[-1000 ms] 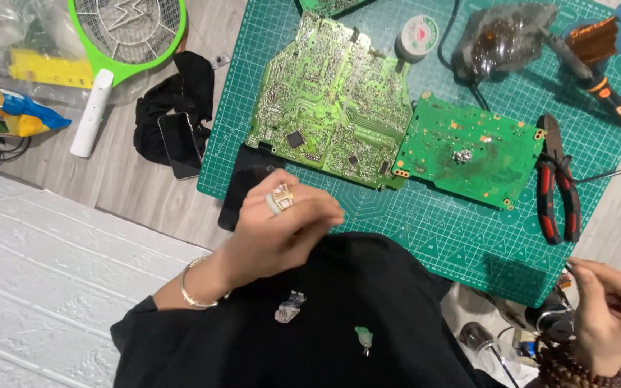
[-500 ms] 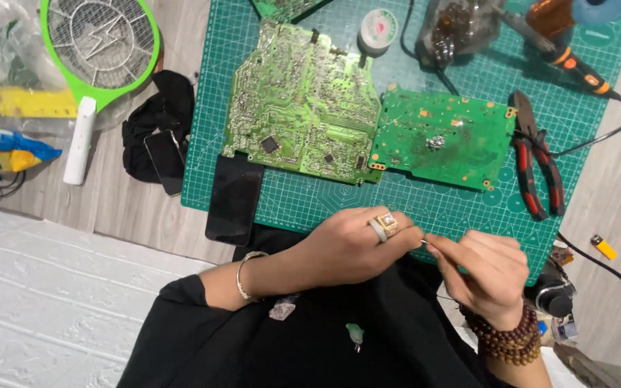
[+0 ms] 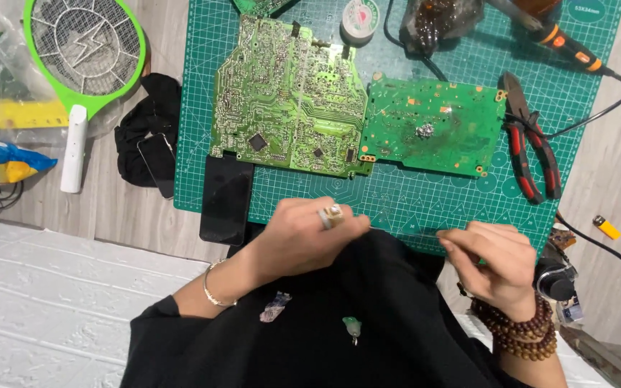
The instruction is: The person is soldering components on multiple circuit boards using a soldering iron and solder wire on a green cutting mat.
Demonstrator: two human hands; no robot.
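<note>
My left hand (image 3: 309, 231), with a ring and a thin bangle, is pinched shut at the near edge of the green cutting mat (image 3: 425, 197). My right hand (image 3: 496, 260), with brown bead bracelets at the wrist, is pinched shut a little to its right. A thin strand of wire (image 3: 404, 231) is stretched between the two sets of fingertips, just above the mat's edge. Beyond the hands, a large green circuit board (image 3: 289, 97) and a smaller green board (image 3: 433, 126) lie side by side on the mat.
Red and black pliers (image 3: 530, 140) lie right of the boards. A soldering iron (image 3: 566, 47) and a solder spool (image 3: 359, 14) are at the back. A black phone (image 3: 226, 197) overlaps the mat's left edge. A green fly swatter (image 3: 84, 50) and a yellow lighter (image 3: 605, 228) lie off the mat.
My right hand came in from the lower right to meet my left hand. The two hands have since drawn apart, with the wire pulled out between them.
</note>
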